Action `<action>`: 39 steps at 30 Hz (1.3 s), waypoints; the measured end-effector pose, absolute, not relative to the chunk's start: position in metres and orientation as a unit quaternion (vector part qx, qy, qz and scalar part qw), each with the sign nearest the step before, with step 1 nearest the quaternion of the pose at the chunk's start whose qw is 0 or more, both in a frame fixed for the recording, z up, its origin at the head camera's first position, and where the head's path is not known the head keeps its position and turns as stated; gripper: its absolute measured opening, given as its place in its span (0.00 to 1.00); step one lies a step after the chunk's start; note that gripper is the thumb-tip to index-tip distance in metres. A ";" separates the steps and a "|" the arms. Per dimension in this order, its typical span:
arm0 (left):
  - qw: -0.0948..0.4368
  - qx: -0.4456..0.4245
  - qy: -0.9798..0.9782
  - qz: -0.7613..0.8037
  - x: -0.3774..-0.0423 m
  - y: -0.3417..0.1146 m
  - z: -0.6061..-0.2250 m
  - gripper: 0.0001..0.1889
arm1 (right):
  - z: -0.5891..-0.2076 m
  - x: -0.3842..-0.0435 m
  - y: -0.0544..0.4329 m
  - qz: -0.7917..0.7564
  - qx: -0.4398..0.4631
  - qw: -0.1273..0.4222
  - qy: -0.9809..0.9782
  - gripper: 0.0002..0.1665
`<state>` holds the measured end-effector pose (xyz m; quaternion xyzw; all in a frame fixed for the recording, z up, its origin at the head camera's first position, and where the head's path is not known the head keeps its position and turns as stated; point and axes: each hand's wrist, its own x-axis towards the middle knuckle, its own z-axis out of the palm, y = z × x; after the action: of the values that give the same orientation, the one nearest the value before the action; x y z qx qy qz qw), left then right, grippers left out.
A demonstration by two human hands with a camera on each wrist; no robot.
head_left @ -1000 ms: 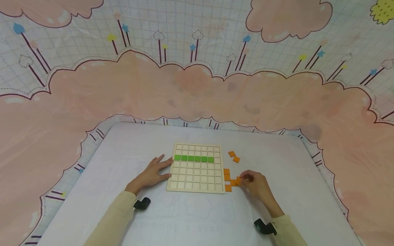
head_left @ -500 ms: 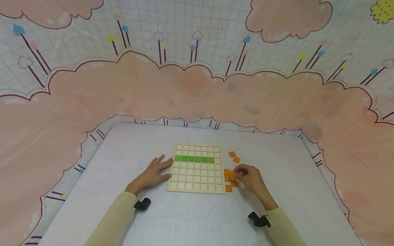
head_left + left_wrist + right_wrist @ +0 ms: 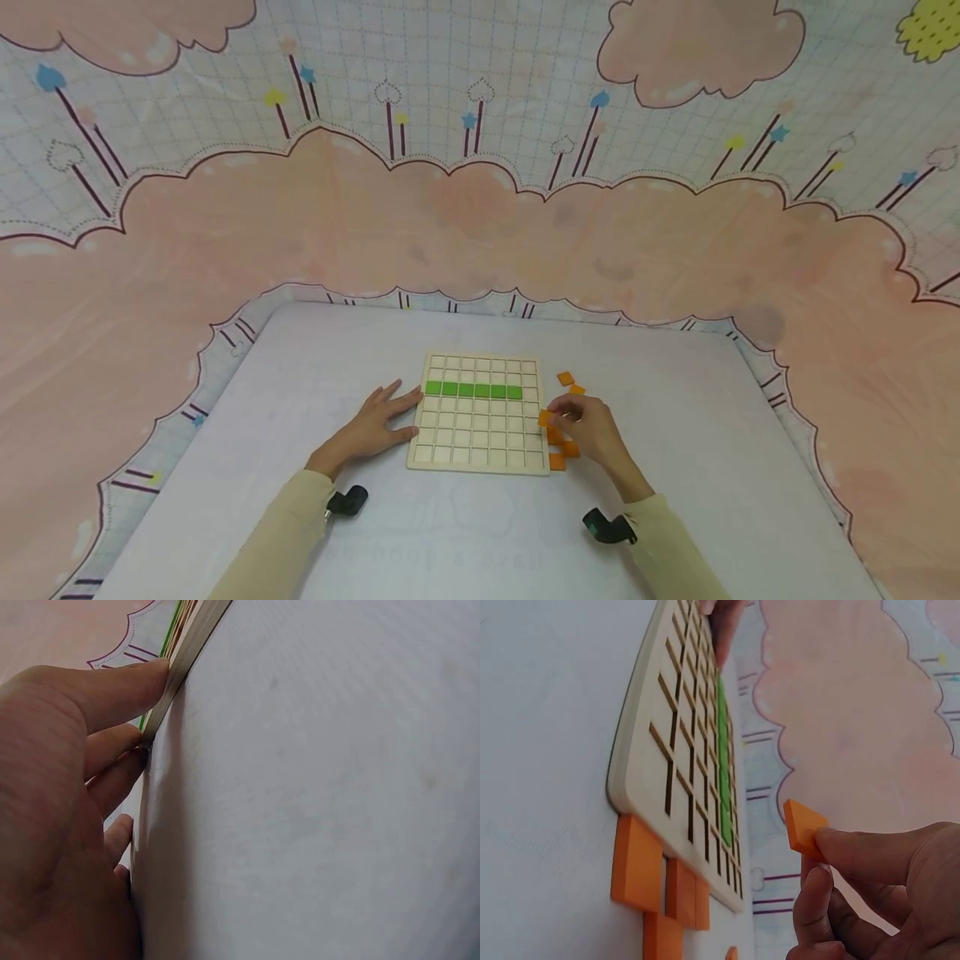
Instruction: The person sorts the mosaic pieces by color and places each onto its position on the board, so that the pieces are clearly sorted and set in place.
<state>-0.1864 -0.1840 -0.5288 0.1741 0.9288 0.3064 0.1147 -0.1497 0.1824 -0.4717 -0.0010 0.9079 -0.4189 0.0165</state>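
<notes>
A pale wooden grid board [image 3: 480,427] lies flat on the table, with a row of green square tiles [image 3: 473,390] across its upper part. Against the board's left edge rests my left hand [image 3: 369,423], its fingers and thumb spread and touching the rim. My right hand [image 3: 591,427] pinches an orange square tile [image 3: 804,827] between thumb and fingers, raised off the table by the board's right edge. Below that hand, more orange tiles [image 3: 636,862] lie beside the board, partly hidden by the hand in the head view.
Two loose orange tiles [image 3: 566,378] lie past the board's upper right corner. The white tabletop [image 3: 465,533] spreads around the board. A patterned cloth [image 3: 480,225] with clouds and candles hangs behind the table.
My right hand has moved left with the orange tile, from the right of the loose tiles to the board's right edge. The left hand stays in place.
</notes>
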 end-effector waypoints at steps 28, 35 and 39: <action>0.115 0.173 0.927 0.312 -0.184 -0.182 -0.521 0.35 | -0.461 -0.176 0.123 -0.477 -0.047 0.019 0.878 0.04; 0.117 0.174 0.926 0.313 -0.185 -0.184 -0.523 0.35 | -0.462 -0.177 0.111 -0.480 -0.053 0.025 0.875 0.04; 0.114 0.179 0.926 0.311 -0.185 -0.184 -0.524 0.35 | -0.465 -0.179 0.105 -0.477 -0.057 0.025 0.877 0.04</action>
<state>-0.1854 -0.1844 -0.5243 0.1790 0.9263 0.3115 0.1141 -0.1790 0.1049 -0.4652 -0.0569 0.8769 -0.4766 0.0254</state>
